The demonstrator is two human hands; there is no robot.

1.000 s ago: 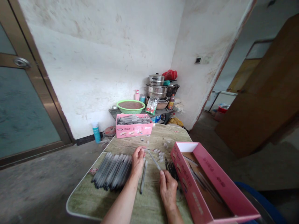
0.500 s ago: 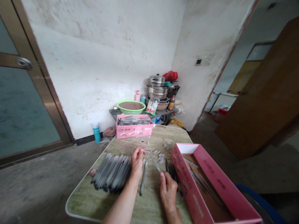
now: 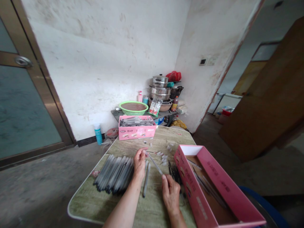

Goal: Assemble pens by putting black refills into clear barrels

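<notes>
My right hand (image 3: 171, 191) is closed around the lower end of a slim, translucent grey pen (image 3: 155, 164), which slants up and left. The pen's far end reaches the pinched fingertips of my left hand (image 3: 139, 162). Any small part between those fingertips is too small to make out. Beside my left wrist lie two loose pens (image 3: 146, 180). To its left, a thick row of grey pens with dark ends (image 3: 114, 174) covers the table. Small whitish pieces (image 3: 163, 158) are scattered beyond my hands. Thin black parts (image 3: 174, 172) lie in a bunch right of the held pen.
A long open pink box (image 3: 200, 202) at right holds a few thin sticks. Another pink box (image 3: 136, 133), full of pens, stands at the table's (image 3: 85, 202) far edge. Behind it are a green basin (image 3: 133, 111) and stacked steel pots (image 3: 161, 91).
The pen's far end has shifted slightly left and now meets my left fingertips. Otherwise both hands stay nearly in place, and the view has moved a little.
</notes>
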